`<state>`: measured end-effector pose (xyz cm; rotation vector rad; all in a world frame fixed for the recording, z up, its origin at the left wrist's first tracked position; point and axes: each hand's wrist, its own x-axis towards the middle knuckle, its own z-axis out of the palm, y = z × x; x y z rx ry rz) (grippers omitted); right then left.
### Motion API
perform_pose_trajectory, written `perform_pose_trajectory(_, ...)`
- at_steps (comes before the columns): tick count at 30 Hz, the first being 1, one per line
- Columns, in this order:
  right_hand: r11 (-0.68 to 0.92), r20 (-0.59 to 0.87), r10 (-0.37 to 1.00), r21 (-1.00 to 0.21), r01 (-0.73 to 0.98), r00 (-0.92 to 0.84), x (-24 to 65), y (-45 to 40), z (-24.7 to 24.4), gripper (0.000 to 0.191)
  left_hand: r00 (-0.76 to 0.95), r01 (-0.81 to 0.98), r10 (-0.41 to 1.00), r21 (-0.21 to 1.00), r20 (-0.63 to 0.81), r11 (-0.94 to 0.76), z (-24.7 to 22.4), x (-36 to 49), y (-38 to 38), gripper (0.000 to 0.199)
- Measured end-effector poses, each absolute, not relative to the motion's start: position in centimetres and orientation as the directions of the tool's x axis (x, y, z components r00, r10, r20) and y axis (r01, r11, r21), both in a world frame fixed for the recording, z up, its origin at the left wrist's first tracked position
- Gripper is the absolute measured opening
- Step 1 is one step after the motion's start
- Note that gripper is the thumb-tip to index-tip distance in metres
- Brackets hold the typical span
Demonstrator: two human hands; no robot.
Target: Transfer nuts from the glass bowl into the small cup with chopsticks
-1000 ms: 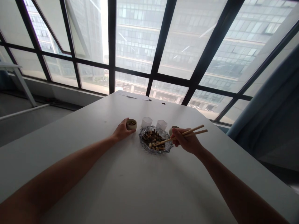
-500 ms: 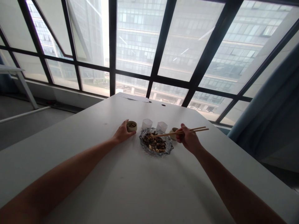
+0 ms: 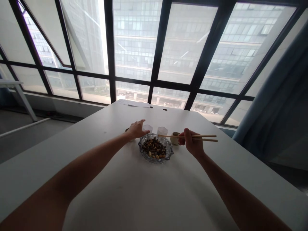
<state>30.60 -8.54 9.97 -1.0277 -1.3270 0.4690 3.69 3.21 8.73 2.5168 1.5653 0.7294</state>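
Note:
My left hand is open, thumb and fingers apart, beside the left translucent white cup; whether it touches the cup I cannot tell. A small round cup is mostly hidden behind that hand. My right hand is closed around a pair of wooden chopsticks, whose tips point left over the far rim of a scalloped glass bowl. In the bowl lies a mix of dark seeds and paler nuts. Behind it stands a second translucent cup. Another small round cup is just left of my right fingers.
The white table reaches toward large dark-framed windows. Paper sheets and two dark round spots lie at its far end. A blue curtain hangs at right; another white table stands at far left.
My left hand has let go of the small round cup and moved right, toward the left translucent cup. The chopstick tips have lifted from the seeds to above the bowl's far rim.

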Motion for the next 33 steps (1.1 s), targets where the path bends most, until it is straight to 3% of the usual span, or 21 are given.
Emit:
perform_pose_trajectory(3, 0.516, 0.567, 0.789, -0.820, 0.247, 0.235, 30.7, -8.4, 10.2, 0.062, 0.344, 0.836, 0.913, 0.371, 0.218, -0.404, 9.0, 5.7, 5.0, 0.089)
perform_pose_trajectory(5, 0.516, 0.562, 0.791, -0.825, 0.231, 0.241, 31.1, -8.0, 10.3, 0.061, 0.343, 0.807, 0.914, 0.430, 0.217, -0.405, 8.7, 6.2, 5.9, 0.090)
perform_pose_trajectory(7, 0.508, 0.544, 0.793, -0.839, 0.196, 0.276, 31.6, -7.6, 10.4, 0.060, 0.379, 0.757, 0.878, 0.448, 0.292, -0.475, 8.4, 6.1, 6.4, 0.088)
perform_pose_trajectory(10, 0.497, 0.499, 0.781, -0.861, 0.109, 0.375, 32.5, -7.0, 10.7, 0.060, 0.476, 0.674, 0.751, 0.358, 0.458, -0.646, 7.9, 5.7, 6.4, 0.083)
perform_pose_trajectory(13, 0.503, 0.462, 0.760, -0.863, 0.037, 0.457, 33.3, -6.5, 10.8, 0.058, 0.530, 0.629, 0.666, 0.283, 0.525, -0.724, 7.6, 5.5, 6.4, 0.078)
perform_pose_trajectory(21, 0.503, 0.404, 0.748, -0.863, -0.051, 0.527, 35.1, -5.4, 10.4, 0.056, 0.365, 0.780, 0.905, 0.458, 0.221, -0.426, 8.1, 6.3, 9.2, 0.088)
perform_pose_trajectory(27, 0.494, 0.401, 0.728, -0.869, -0.020, 0.556, 36.0, -5.2, 10.2, 0.055, 0.492, 0.755, 0.834, 0.354, 0.250, -0.552, 9.1, 11.9, 8.3, 0.084)
perform_pose_trajectory(31, 0.506, 0.418, 0.700, -0.862, 0.011, 0.578, 36.3, -5.5, 10.4, 0.058, 0.532, 0.739, 0.823, 0.366, 0.200, -0.566, 8.9, 14.4, 7.1, 0.083)
perform_pose_trajectory(33, 0.511, 0.449, 0.679, -0.857, 0.066, 0.580, 36.3, -5.8, 10.6, 0.058, 0.558, 0.693, 0.787, 0.375, 0.264, -0.616, 8.7, 14.7, 6.8, 0.086)
